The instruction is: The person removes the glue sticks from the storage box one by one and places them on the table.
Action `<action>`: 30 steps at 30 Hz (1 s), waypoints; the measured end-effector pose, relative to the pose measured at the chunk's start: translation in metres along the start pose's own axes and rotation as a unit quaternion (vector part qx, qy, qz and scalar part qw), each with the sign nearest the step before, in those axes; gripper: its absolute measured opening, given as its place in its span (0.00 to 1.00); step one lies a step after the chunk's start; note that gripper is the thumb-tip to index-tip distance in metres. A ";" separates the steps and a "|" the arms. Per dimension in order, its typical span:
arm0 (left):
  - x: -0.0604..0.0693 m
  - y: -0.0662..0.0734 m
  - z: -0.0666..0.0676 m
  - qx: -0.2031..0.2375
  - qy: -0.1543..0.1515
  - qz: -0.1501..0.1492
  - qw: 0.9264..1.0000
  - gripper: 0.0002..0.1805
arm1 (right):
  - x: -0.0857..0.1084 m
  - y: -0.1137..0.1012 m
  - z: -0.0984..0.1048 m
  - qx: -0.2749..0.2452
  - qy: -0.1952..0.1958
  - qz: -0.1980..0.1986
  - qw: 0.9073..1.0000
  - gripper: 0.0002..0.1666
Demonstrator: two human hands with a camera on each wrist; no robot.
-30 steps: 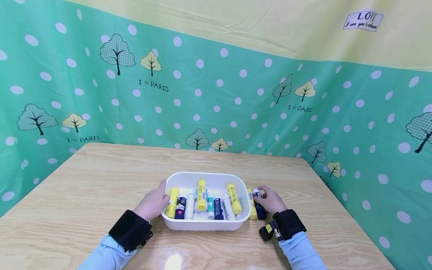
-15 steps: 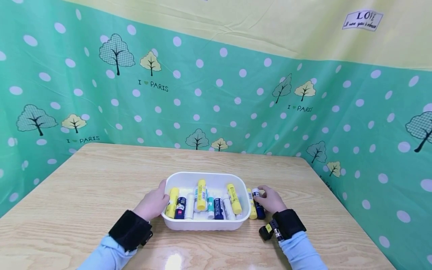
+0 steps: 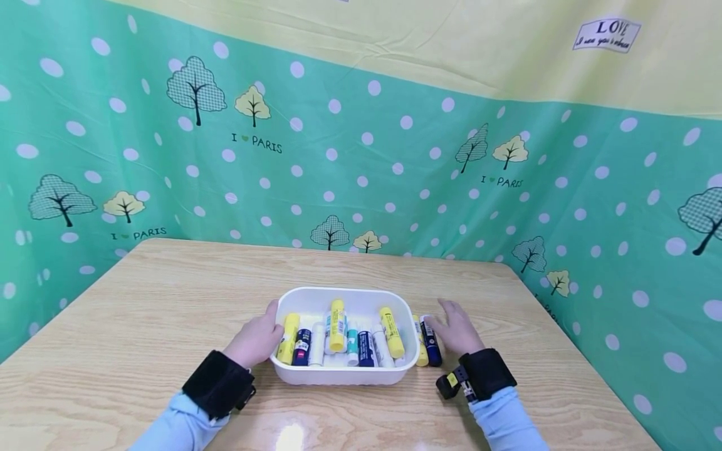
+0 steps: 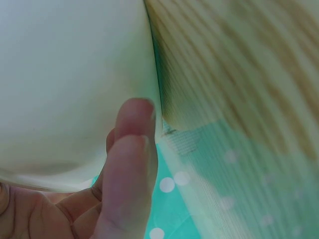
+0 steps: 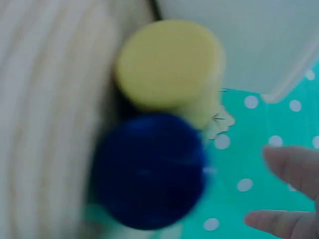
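Note:
My left hand (image 3: 256,338) grips the left side of a white plastic tub (image 3: 338,376); in the left wrist view its fingers (image 4: 127,184) lie against the outer wall. Beyond the tub's right end, a yellow glue stick (image 3: 420,351) and a navy glue stick (image 3: 431,344) lie side by side on the table. Over the far end of the navy one is my right hand (image 3: 459,329), thumb and fingers spread and holding nothing. The right wrist view shows the navy end (image 5: 149,172) and yellow end (image 5: 167,64) close up, with the fingertips apart from both.
Inside the tub lie several glue sticks, among them a yellow one (image 3: 337,326) on top of others and a yellow one (image 3: 392,332) leaning at the right. A wooden table (image 3: 214,275) reaches back to a green dotted curtain (image 3: 316,169).
The right hand has let go of the navy glue stick, its fingers spreading and moving slightly away. That stick now tilts a little more, closer to the yellow one. The left hand keeps still.

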State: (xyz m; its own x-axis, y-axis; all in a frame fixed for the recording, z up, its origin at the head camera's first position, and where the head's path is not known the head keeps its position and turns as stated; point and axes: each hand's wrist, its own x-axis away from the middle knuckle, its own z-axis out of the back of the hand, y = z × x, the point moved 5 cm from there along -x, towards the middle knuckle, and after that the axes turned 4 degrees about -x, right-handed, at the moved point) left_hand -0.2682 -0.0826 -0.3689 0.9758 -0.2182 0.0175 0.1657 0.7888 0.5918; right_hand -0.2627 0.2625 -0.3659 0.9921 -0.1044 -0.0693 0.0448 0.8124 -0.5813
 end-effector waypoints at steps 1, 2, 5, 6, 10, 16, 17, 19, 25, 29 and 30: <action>0.000 -0.001 0.000 -0.001 0.001 0.000 1.000 0.30 | 0.000 -0.002 0.001 0.002 -0.001 0.005 1.000 0.40; 0.001 -0.001 0.001 -0.002 0.002 0.000 1.000 0.30 | 0.000 -0.005 0.002 0.002 -0.001 0.010 1.000 0.42; 0.002 -0.003 0.002 -0.003 0.001 0.004 1.000 0.30 | 0.002 -0.016 0.003 0.012 0.003 0.034 0.999 0.46; 0.002 -0.004 0.002 -0.002 -0.001 0.008 1.000 0.30 | 0.003 -0.020 0.004 0.018 0.007 0.043 0.999 0.47; 0.003 -0.004 0.001 0.008 -0.002 0.011 1.000 0.30 | 0.010 -0.038 0.005 0.042 0.027 0.078 0.996 0.47; 0.001 -0.001 -0.002 0.017 -0.003 0.009 1.000 0.30 | 0.023 -0.069 0.012 0.059 0.047 0.122 0.990 0.46; 0.001 -0.001 -0.002 0.016 -0.004 0.010 1.000 0.30 | 0.024 -0.076 0.014 0.063 0.049 0.133 0.988 0.46; 0.001 0.000 -0.002 0.014 -0.003 0.011 1.000 0.31 | 0.026 -0.093 0.016 0.071 0.049 0.153 0.984 0.46; 0.001 -0.001 0.001 0.016 0.001 0.016 1.000 0.30 | 0.027 -0.147 0.013 0.113 0.023 0.195 0.974 0.47; 0.002 0.000 0.000 0.017 0.005 0.014 1.000 0.30 | 0.026 -0.176 0.000 0.136 0.005 0.214 0.967 0.46; 0.002 0.001 0.000 0.017 0.006 0.014 1.000 0.30 | 0.025 -0.182 -0.005 0.140 0.001 0.215 0.967 0.46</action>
State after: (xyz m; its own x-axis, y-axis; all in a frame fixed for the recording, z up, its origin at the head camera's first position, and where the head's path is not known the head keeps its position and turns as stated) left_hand -0.2666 -0.0825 -0.3685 0.9816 -0.1896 0.0247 0.1341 0.7750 0.6176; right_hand -0.2469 0.1094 -0.2657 0.9262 0.2759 -0.2571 -0.3407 0.9045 -0.2568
